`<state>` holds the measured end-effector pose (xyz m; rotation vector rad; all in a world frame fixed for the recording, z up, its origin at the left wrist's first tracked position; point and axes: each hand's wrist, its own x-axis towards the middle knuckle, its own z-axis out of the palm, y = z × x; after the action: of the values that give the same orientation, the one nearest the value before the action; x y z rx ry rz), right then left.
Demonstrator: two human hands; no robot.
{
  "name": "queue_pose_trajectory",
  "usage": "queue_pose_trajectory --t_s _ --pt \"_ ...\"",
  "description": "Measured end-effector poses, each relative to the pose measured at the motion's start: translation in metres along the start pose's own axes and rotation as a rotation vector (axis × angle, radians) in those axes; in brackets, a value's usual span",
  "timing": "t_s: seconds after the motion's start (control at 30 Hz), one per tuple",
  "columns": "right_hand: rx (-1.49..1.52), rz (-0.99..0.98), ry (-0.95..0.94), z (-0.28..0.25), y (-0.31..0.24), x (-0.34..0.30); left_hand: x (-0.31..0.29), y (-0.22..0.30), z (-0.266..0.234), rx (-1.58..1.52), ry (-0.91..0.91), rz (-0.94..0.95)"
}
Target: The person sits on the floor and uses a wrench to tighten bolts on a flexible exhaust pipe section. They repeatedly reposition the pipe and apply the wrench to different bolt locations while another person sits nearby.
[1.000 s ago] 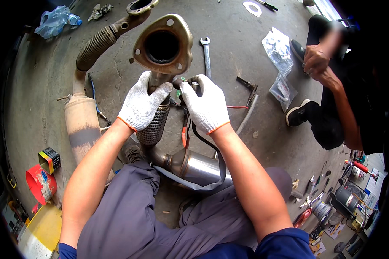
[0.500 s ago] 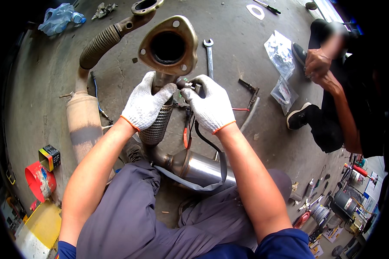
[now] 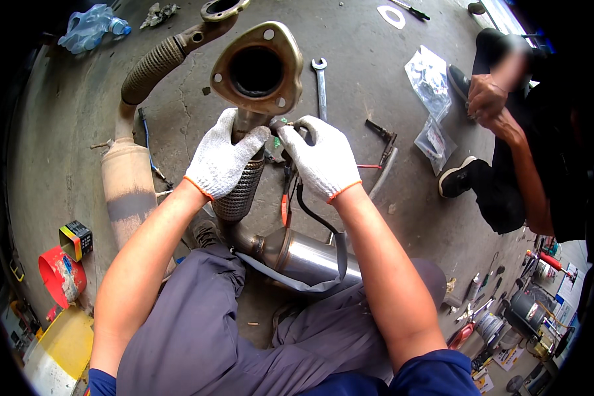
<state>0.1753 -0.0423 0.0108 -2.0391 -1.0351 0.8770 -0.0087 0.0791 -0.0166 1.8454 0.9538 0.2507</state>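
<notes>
An exhaust pipe stands upright between my knees, with a three-hole flange (image 3: 221,92) on top, a braided flex section (image 3: 239,198) and a shiny catalytic converter (image 3: 317,261) lying below. My left hand (image 3: 224,155), in a white knit glove, is closed around the pipe just under the flange. Gloved likewise, my right hand (image 3: 320,155) pinches an oxygen sensor against the small side fitting (image 3: 276,125) of the pipe; its fingers hide most of the sensor. From under that hand a black cable (image 3: 310,210) runs down into a grey sleeve (image 3: 341,254).
An old rusty exhaust (image 3: 127,175) lies at the left. Beyond my hands are a wrench (image 3: 321,92), orange-handled pliers (image 3: 285,208) and plastic bags (image 3: 429,86). A person (image 3: 508,138) crouches at the right. A red container (image 3: 61,277) stands lower left; tools clutter the lower right.
The right hand has turned slightly, and its fingers now cover the metal part that showed between them. My left hand and the pipe have stayed in place.
</notes>
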Motion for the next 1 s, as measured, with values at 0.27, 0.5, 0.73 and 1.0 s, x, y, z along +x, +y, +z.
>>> queue_pose_trajectory --t_s 0.27,0.5,0.73,1.0 --pt "0.134 0.164 -0.096 -0.001 0.001 0.003 0.001 0.002 0.0 -0.027 -0.003 0.012" --pt "0.067 -0.119 0.135 0.003 0.003 -0.004 0.001 0.0 0.001 -0.046 0.001 0.004" --pt "0.118 -0.034 0.087 0.011 0.011 -0.002 0.002 -0.001 0.002 -0.044 0.002 0.023" --pt "0.127 -0.064 0.115 0.006 0.008 -0.005 0.003 0.001 0.002 -0.051 0.0 0.025"
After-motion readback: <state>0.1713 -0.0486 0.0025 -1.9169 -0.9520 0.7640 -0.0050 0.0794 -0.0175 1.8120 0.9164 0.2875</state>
